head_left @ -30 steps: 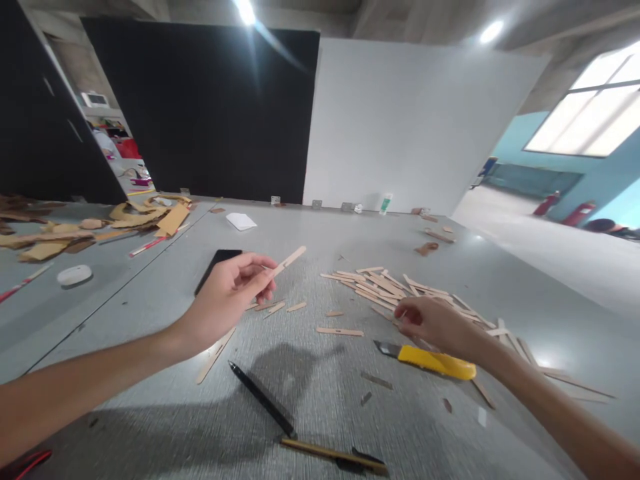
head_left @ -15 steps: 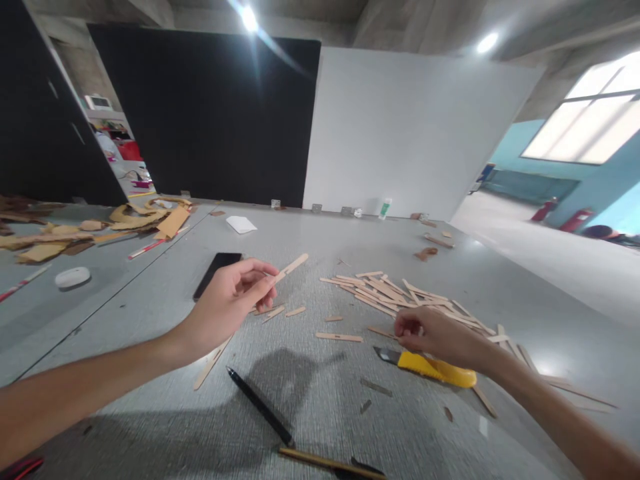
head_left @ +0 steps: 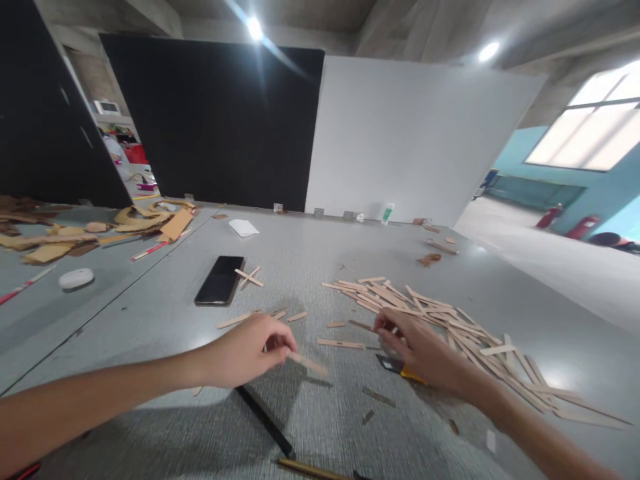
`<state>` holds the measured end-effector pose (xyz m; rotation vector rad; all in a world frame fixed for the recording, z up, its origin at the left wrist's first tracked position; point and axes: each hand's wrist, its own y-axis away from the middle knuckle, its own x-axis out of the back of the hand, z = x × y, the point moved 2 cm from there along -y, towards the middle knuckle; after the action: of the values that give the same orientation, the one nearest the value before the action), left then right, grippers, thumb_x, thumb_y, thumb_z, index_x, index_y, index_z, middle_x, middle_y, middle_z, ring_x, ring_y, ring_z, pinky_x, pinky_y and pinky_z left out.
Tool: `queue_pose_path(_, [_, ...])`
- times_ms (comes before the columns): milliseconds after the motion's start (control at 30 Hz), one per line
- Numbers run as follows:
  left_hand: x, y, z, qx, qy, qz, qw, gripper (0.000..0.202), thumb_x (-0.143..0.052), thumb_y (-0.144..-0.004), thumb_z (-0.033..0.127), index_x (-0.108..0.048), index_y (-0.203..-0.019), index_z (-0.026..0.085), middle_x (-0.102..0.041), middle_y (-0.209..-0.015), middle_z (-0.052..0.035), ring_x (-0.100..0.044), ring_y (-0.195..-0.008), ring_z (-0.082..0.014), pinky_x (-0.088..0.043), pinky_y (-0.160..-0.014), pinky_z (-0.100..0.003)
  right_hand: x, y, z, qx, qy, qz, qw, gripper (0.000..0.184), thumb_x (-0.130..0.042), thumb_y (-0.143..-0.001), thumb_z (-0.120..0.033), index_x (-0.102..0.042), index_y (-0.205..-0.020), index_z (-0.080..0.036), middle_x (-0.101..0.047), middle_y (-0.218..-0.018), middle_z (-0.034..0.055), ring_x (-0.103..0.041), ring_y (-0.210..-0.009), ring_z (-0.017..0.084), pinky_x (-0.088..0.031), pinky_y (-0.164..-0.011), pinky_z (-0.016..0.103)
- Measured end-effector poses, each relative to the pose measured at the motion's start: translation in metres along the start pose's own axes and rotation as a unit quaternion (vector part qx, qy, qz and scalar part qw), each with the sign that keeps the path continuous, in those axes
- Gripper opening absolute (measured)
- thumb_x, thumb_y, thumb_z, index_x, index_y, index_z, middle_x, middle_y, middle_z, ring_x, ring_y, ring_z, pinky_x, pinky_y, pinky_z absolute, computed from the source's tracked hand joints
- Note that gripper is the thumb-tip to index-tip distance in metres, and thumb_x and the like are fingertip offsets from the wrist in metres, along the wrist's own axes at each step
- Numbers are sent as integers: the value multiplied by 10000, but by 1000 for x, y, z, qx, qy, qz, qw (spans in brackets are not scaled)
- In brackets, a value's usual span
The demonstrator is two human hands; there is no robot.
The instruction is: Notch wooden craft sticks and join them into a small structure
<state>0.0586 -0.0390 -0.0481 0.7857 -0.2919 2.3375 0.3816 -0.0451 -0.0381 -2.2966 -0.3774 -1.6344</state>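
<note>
My left hand is closed in a pinch on the end of a flat wooden craft stick, slightly blurred, held low over the table and pointing right. A second wooden stick, seen nearly edge-on, juts leftward from the fingertips of my right hand, which is closed on it. Beneath the right hand lies a yellow utility knife, its handle mostly covered. Between the hands, a notched craft stick rests flat. A black pen lies below my left hand and is partly hidden by it.
A heap of craft sticks spreads behind and beside my right arm. Farther left are a phone, two crossed sticks and a white mouse-like object. Leather-like scraps cover the far left. Black and white panels stand behind.
My left hand has come down and toward me with its stick, uncovering the phone and crossed sticks. The right hand has shifted slightly left and lifted a stick from the table.
</note>
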Motion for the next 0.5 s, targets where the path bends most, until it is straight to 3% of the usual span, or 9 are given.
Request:
queue_pose_path(133, [-14, 0, -10, -45, -72, 16, 996, 159, -639, -907, 140, -791, -901, 188, -719, -902, -60, -645, -883, -232, -462, -808, -347, -23, -1, -24, 79, -7, 23, 997, 176, -423, -1065, -145, -566, -994, -221, -681, -1028, 91, -640, -941, 243, -530, -872, 394])
queue_pose_path(367, [-26, -5, -14, -71, -100, 53, 991, 183, -640, -976, 174, -796, -1070, 193, -680, -942, -61, -635, -892, -235, -476, -831, -365, -43, 12, -49, 160, 0, 16, 987, 238, -419, -1070, -66, -557, -943, -213, -647, -969, 81, -602, -854, 238, -541, -776, 390])
queue_pose_path(500, [-34, -4, -13, -87, -89, 39, 991, 221, -712, -971, 225, -812, -1167, 234, -680, -1005, -62, -648, -966, -233, -493, -861, -350, -49, 23, -72, 196, -2, -17, 981, 249, -451, -1036, 9, -556, -991, -212, -653, -1023, 70, -603, -881, 229, -537, -798, 371])
